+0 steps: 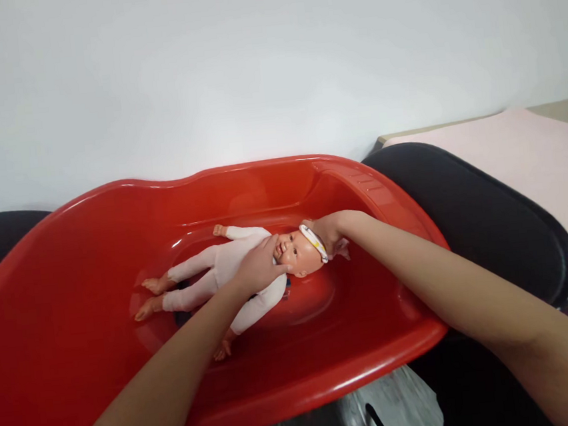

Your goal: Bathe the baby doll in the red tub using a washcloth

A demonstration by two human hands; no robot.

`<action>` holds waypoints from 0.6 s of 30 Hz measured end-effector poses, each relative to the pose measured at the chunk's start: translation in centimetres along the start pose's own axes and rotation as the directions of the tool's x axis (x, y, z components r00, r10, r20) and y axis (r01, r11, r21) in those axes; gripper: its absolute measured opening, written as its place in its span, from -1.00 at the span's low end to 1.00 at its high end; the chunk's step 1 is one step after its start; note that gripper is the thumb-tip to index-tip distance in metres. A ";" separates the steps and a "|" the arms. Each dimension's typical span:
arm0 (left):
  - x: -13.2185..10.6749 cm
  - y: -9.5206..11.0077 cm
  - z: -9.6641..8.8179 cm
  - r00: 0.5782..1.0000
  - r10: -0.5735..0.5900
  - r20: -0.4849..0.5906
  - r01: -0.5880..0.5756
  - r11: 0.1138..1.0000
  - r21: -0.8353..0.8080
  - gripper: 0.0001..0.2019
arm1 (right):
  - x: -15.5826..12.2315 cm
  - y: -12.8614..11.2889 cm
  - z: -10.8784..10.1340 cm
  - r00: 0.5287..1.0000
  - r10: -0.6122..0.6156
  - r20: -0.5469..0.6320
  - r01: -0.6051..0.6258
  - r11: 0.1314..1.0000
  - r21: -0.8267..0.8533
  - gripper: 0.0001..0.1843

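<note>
A baby doll (241, 257) in a white outfit lies on its back in a red baby bathtub (85, 292), its head to the right. Across the top of its head runs a white headband (313, 240) with yellow marks. My left hand (260, 265) is closed around the doll's neck and chin, the thumb near its cheek. At the crown of the head, my right hand (330, 232) grips the back of the headband; its fingertips are partly hidden behind the band and head.
A black rounded panel (485, 220) stands right of the tub, beside a pink-covered surface (535, 162). Another black edge (0, 240) shows at the left. The white wall (250, 69) rises behind. Below the tub's near rim lies a grey, shiny surface (353, 414).
</note>
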State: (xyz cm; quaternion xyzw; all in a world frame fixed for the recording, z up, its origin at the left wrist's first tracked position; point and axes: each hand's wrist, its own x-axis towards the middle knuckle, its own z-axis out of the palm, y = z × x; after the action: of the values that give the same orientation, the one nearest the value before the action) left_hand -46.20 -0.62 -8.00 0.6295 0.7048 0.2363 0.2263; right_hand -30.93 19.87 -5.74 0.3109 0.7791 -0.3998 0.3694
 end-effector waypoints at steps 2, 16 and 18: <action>0.0 -0.2 0.2 1.000 0.001 -0.007 -0.001 1.000 -0.002 -0.76 | 0.1 0.3 -0.1 1.000 -0.005 0.002 0.005 0.996 -0.087 0.27; 0.1 -0.4 0.2 1.000 -0.018 0.010 0.018 0.999 -0.031 -0.69 | -1.6 -3.0 0.8 0.937 -0.325 -0.129 0.259 0.892 -0.370 0.03; 0.1 -0.3 0.1 1.000 -0.022 0.015 0.022 0.999 -0.030 -0.69 | -1.9 -2.8 0.3 0.913 -0.393 -0.112 0.338 0.880 -0.333 -0.08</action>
State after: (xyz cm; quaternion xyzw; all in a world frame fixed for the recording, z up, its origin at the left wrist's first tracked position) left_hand -46.36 -0.52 -8.27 0.6198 0.7063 0.2401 0.2435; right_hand -32.03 17.88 -3.17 0.1308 0.9057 -0.3079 0.2604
